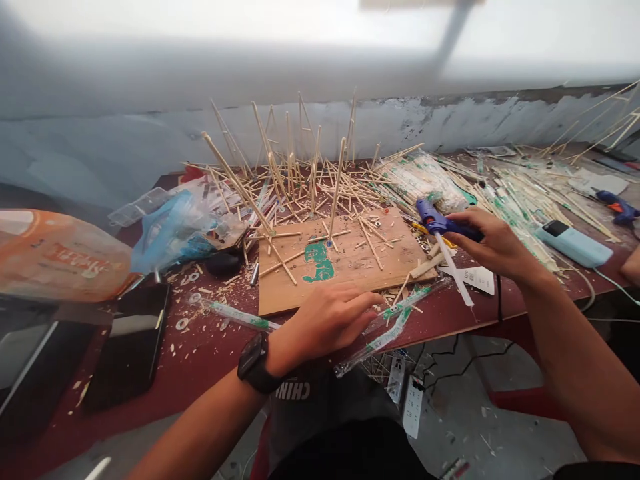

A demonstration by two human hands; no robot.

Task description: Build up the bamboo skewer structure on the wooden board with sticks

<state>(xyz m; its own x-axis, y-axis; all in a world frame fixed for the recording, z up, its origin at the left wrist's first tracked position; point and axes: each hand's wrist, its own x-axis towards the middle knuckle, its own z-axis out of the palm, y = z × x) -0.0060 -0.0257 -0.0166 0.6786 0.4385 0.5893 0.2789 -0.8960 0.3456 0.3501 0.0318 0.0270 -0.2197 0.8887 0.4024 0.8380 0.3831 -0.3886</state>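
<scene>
Cluttering red table [200, 360]: bamboo sticks [300, 180]

Dark red table [200, 360], littered with wood shavings. Black phone [131, 343] lies flat at left, beside an orange plastic bag [55, 257]. Crumpled blue bag [173, 230] behind it. Light blue power bank [574, 243] at right. Second blue glue gun [616, 207] far right. Whitewashed wall [320, 73] behind.

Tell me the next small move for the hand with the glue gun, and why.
Probably swing the right hand left to bring the glue gun over the wooden board. The gun sits off the board's right edge, the sticks lie on it, and the left hand rests at its near edge.
</scene>
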